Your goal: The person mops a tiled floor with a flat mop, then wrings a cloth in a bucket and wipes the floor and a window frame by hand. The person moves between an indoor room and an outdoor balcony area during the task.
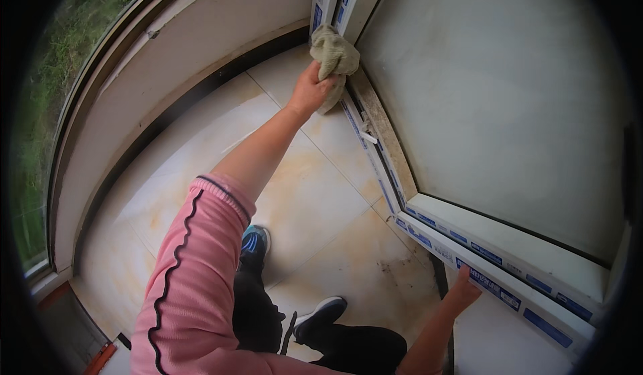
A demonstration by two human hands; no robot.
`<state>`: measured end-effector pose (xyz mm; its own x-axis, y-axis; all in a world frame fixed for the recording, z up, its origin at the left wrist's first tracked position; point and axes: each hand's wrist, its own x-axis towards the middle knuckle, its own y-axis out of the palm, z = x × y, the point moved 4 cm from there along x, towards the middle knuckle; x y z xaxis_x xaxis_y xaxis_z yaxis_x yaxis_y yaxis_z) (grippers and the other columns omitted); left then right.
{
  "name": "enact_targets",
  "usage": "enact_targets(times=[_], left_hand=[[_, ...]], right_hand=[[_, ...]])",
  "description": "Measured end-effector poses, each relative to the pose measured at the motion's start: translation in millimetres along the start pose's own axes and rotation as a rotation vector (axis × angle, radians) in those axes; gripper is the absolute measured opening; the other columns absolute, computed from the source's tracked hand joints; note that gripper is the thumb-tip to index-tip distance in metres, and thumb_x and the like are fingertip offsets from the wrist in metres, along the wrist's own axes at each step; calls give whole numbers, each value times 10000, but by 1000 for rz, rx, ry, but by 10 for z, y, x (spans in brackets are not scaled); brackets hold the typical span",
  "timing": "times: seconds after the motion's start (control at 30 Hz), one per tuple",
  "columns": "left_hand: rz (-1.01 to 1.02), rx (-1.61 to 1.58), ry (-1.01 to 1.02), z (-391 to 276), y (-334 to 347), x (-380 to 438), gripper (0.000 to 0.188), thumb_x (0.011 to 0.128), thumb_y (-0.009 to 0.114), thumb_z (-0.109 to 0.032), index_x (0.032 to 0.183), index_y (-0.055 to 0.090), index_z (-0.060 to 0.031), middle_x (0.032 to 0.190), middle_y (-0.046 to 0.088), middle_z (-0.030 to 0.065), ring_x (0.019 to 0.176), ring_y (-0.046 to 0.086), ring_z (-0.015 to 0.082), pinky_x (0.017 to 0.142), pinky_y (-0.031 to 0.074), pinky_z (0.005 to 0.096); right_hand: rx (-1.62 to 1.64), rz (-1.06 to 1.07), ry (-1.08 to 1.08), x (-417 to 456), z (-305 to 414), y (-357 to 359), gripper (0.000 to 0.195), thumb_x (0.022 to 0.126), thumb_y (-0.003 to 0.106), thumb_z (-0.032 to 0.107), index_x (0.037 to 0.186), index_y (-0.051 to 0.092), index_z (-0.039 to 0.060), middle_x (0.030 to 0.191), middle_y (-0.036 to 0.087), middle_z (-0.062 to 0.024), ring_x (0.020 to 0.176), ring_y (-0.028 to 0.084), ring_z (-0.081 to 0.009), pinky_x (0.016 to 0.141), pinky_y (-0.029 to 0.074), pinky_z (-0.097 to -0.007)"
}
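My left hand [315, 91] is closed around a bunched, pale olive cloth [335, 53]. The cloth presses against a white window frame [442, 244] near its corner, at the top middle of the view. Strips of printed blue and white protective film run along the frame. My right hand [463, 290] grips the near stretch of the same frame at the lower right, its thumb against the filmed face. Its other fingers are hidden. Between the two hands, a small white lever handle [369, 136] sticks out from the frame.
Inside the frame lie a speckled stone-like strip [384, 123] and a large greyish panel [492, 103]. Marbled floor tiles [321, 174] bear dark smudges [397, 269] below the frame. My shoes [256, 244] stand on them. A wall with dark skirting [201, 86] and a window [35, 184] onto greenery curve along the left.
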<state>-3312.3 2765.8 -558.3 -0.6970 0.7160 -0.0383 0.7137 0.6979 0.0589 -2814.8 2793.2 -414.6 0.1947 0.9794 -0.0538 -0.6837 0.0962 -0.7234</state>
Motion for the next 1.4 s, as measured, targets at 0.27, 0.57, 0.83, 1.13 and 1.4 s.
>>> enact_targets(times=[0.27,0.57,0.83,1.13,1.4], left_hand=[[327,1069,90,355,1065,-75,393,771,542,-368,795,661,6,936,608,171,1010,500,319,877,432,372],[743,456,-166,173,978,-33,317,727,649,-291,872,657,-9,874,660,140,809,626,256,757,474,338],[217,-142,85,-240,-275,93,241,817,596,-125,1038,594,-30,977,647,64,897,609,182,817,473,303],[249,934,469,510,176,610,390,696,597,-95,1079,539,-144,1126,504,122,1099,465,323,938,413,387],[313,967,145,1407,418,-626,134,703,573,-27,823,529,16,889,540,235,822,544,405,750,464,445]], right_hand=[[206,-154,-148,2,-447,-85,556,810,588,97,1285,364,-86,1277,442,-200,1142,451,-278,990,352,-357],[387,-131,-195,-37,-13,102,594,729,631,-5,1267,391,-76,1256,470,-209,1141,481,-271,981,382,-357],[287,-30,-132,-100,-86,54,594,822,583,119,1318,306,-53,1311,404,-176,1205,406,-264,1009,323,-366],[247,-82,-86,-147,-63,53,590,835,530,129,1335,269,-46,1327,374,-198,1187,432,-280,992,358,-391],[315,2,-40,-99,-84,74,608,813,586,77,1332,292,-34,1308,407,-153,1191,417,-231,1029,301,-361]])
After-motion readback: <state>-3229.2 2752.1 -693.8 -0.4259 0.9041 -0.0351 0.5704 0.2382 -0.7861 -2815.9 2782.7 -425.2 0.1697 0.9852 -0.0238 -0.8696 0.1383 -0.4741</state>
